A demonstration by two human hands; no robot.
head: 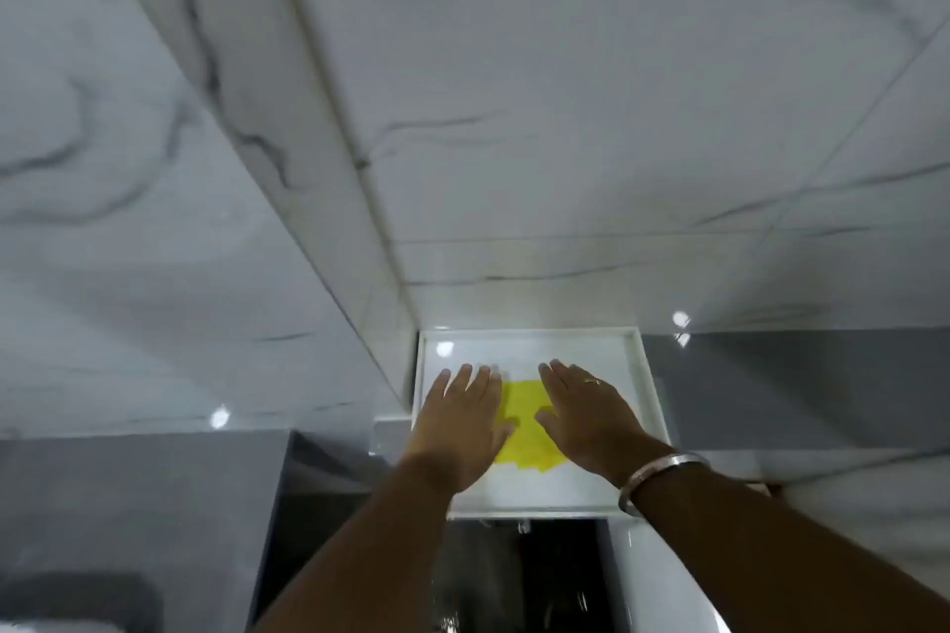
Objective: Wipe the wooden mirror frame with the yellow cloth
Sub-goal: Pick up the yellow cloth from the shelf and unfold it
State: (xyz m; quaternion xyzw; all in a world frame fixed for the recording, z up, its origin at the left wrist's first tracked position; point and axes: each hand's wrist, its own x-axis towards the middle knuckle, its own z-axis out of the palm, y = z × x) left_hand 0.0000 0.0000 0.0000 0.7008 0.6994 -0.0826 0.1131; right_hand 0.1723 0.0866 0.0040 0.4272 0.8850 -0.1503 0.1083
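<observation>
1. The yellow cloth (525, 422) lies flat on a white shelf (649, 391) with a raised rim, straight ahead of me and between my two hands.
2. My left hand (462, 422) is spread flat, fingers together and pointing away from me, with its thumb edge over the cloth's left side. It grips nothing.
3. My right hand (586, 414) is likewise flat and unclenched, thumb reaching in over the cloth's right side. It wears a ring, and there is a metal bangle (655, 481) on that wrist.
4. The cloth's longer side runs away from me, roughly in line with my fingers. Both hands are about equally near it, so I judge either could gather it.
5. I cannot tell whether my palms press on the cloth or hover just above it.
6. The wooden mirror frame is nowhere in my view, so I would have to turn to find it.
7. Around me are marbled grey-white wall tiles (565, 93), meeting at a corner to the left of the shelf. Nothing stands between my hands and the cloth.
8. The shelf rim is the only thing the cloth might catch on as I lift it.
</observation>
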